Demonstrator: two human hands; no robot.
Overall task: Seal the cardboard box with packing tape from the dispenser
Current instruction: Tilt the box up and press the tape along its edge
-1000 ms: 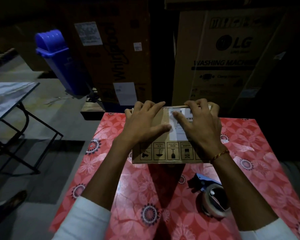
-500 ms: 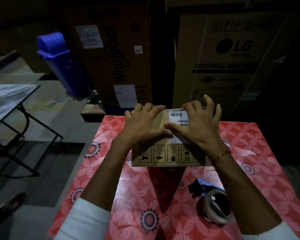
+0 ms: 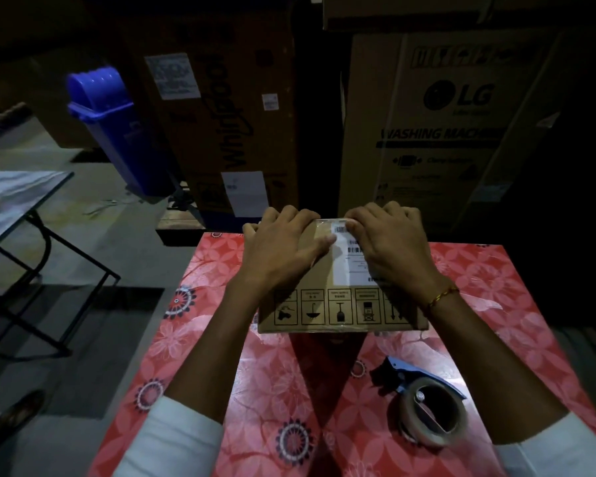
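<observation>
1. Cardboard box [image 3: 338, 304] sits on the far half of the red floral table [image 3: 241, 373], roughly centred left to right, flaps down, handling pictograms along its near side.
2. White shipping label [image 3: 344, 259] with barcodes runs across the box top, partly under the right hand.
3. Left hand [image 3: 283, 249] lies flat on the left part of the box top, fingers bent over the far edge, thumb pointing right toward the label. Pressing, not gripping anything.
4. Right hand [image 3: 389, 249] lies flat on the right part of the top, fingers curled at the far edge, thumb on the label. Also pressing, holding nothing.
5. The two thumbs are near each other at the middle of the top; touching or not, cannot tell.
6. Tape dispenser [image 3: 427, 411], blue handle with a roll of tape, lies on the table near right, apart from the box, untouched by either hand.
7. Thin gold bracelet [image 3: 441, 297] on right wrist; white sleeves on both forearms.
8. Blue bin [image 3: 114, 125] on floor far left; large LG carton [image 3: 444, 125] behind the table.
9. Scene dim.
</observation>
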